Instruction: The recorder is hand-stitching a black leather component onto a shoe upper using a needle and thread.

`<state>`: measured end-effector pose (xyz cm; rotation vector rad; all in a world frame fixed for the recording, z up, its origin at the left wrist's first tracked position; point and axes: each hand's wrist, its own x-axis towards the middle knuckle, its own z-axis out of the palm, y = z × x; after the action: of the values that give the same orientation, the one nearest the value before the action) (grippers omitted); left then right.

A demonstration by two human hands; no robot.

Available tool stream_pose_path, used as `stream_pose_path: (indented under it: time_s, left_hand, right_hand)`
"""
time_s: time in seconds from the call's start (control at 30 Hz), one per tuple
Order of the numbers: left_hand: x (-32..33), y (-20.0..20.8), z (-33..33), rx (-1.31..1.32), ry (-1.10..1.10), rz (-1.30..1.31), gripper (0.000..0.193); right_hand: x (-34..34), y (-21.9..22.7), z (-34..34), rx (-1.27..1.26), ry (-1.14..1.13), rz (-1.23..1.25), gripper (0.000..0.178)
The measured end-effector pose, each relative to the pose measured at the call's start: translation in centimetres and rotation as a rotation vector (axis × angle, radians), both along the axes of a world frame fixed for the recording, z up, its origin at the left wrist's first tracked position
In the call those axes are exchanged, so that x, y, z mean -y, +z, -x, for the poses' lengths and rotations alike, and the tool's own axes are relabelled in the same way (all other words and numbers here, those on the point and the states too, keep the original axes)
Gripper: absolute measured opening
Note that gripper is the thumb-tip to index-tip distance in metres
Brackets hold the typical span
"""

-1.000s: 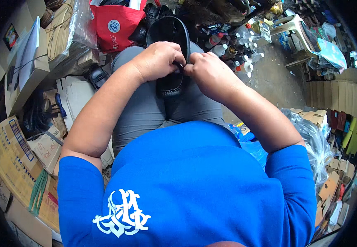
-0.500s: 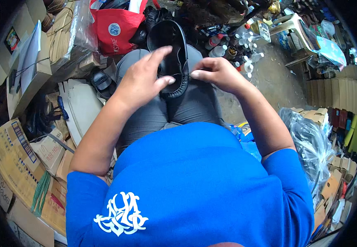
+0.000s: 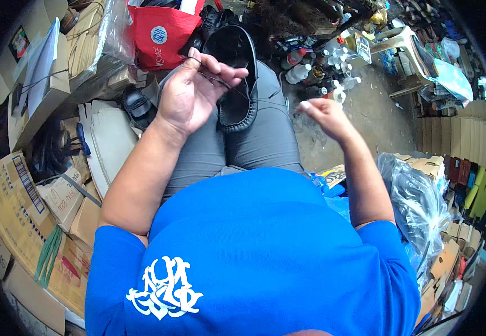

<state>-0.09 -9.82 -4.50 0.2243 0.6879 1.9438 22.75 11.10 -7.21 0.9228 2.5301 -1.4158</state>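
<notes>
In the lap, across grey trousers (image 3: 201,162) and just beyond the hem of the blue shirt (image 3: 265,246), rests one black shoe (image 3: 236,106), its gathered toe seam toward the person. Two hands are at work, no longer near one another at its rim as they were a moment ago. The left hand (image 3: 190,101) has lifted and turned palm up over the shoe's left edge, thumb apart from loosely curled fingers, with dark thread (image 3: 216,80) running across them. The right hand (image 3: 327,116) has swung out to the right, clear of the shoe; its fingertips look drawn together, but blur hides whether they are clamped on the thread, so I cannot tell. Fine thread also shows between the shoe's right edge and that hand. For the work on the shoe, this suggests thread being drawn out to both sides, with the right fingers off the seam.

Just left of the legs sits a second shoe (image 3: 137,106), also black. Farther left are one hank of green string (image 3: 48,257) and several cardboard boxes (image 3: 19,224), overlapping too much to count. On the right lies one big clear bag (image 3: 414,196). Beyond the knees stand one red bag (image 3: 164,33), a cluster of bottles (image 3: 298,73), perhaps a dozen, and one white chair (image 3: 389,40).
</notes>
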Motion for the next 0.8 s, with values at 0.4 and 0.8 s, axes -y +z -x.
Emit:
stream_pose_path:
  time_s: [0.4, 0.8]
  left_hand:
    - [2.6, -1.5, 4.3, -0.301, -0.113, 0.2, 0.034]
    - [3.6, 0.7, -3.5, -1.928, -0.101, 0.506, 0.055]
  right_hand:
    - [1.9, -4.1, -2.5, -0.06, 0.257, -0.557, 0.041]
    - [1.3, -4.7, -2.6, -0.135, -0.417, 0.611, 0.049]
